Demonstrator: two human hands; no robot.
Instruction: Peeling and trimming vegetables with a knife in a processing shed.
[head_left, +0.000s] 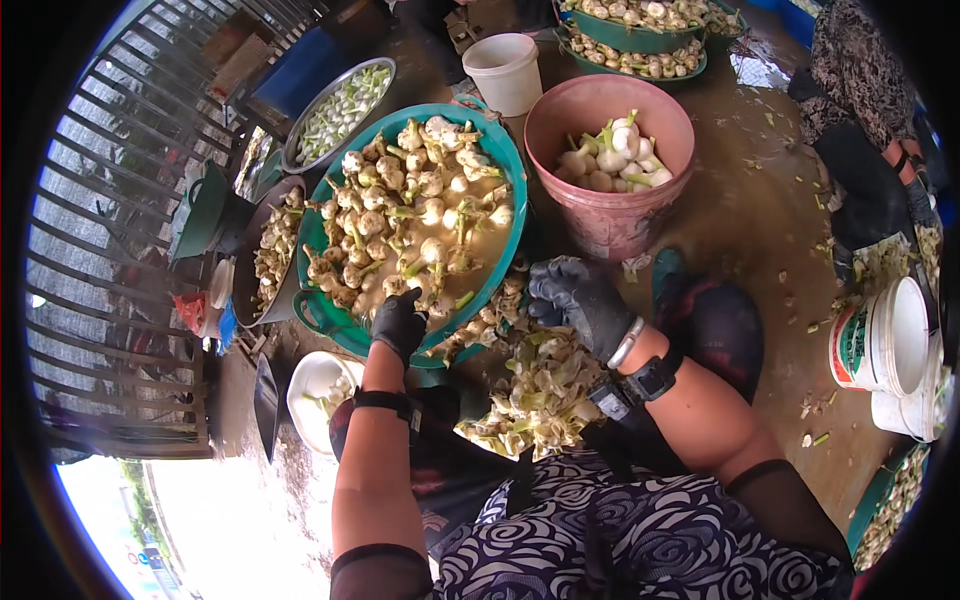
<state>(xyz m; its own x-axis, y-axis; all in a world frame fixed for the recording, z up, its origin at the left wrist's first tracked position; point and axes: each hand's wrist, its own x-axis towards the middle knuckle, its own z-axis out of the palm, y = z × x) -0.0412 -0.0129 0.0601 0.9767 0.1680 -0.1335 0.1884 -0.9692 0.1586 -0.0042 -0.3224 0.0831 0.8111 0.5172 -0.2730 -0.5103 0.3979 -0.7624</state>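
Note:
My left hand (400, 324), in a dark glove, reaches over the near rim of a large green plastic basin (516, 214) and touches the garlic bulbs at its edge. Soil-stained garlic bulbs (371, 223) with cut stems lie in murky water inside it. My right hand (577, 300), gloved too, is curled above a heap of garlic skins (544, 390), to the right of the basin; whether something small is inside its fingers is hidden. Beyond it stands a pink plastic bucket (607, 214) with whiter, peeled-looking garlic bulbs (622, 154) in it.
A white tub (304, 405) with some garlic stands lower left. A metal bowl (390, 82) of trimmed garlic and a white bucket (504, 75) are behind the basin. White buckets (862, 345) and a seated person (862, 142) are at right. A barred fence (112, 270) runs along the left.

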